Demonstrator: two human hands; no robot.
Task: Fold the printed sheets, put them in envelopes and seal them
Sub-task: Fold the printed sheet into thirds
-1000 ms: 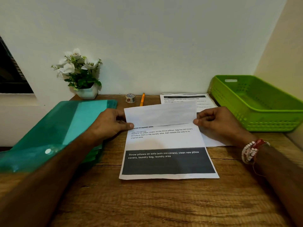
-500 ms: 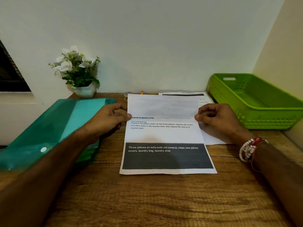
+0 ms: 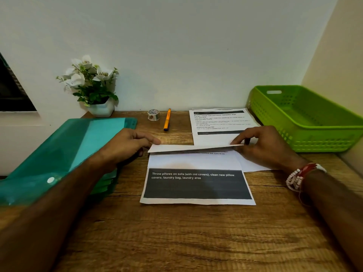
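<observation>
well, the printed sheet [image 3: 196, 163] lies on the tabletop [image 3: 176, 242] between left hand [image 3: 127, 146] and right hand [image 3: 263, 146], each pinching a corner of its raised flap; light, limp paper, probably best held at those corners.

The printed sheet [image 3: 193, 163] was seen as white with a dark grey band. The basket [image 3: 322, 138] was coloured lime green, the folder [image 3: 78, 146] teal, the pen [image 3: 167, 119] orange, the table [image 3: 176, 242] brown with wood grain.

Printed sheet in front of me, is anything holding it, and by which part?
The left hand pinches the left corner of the printed sheet's folded-over top flap; the right hand pinches its right corner.
</observation>
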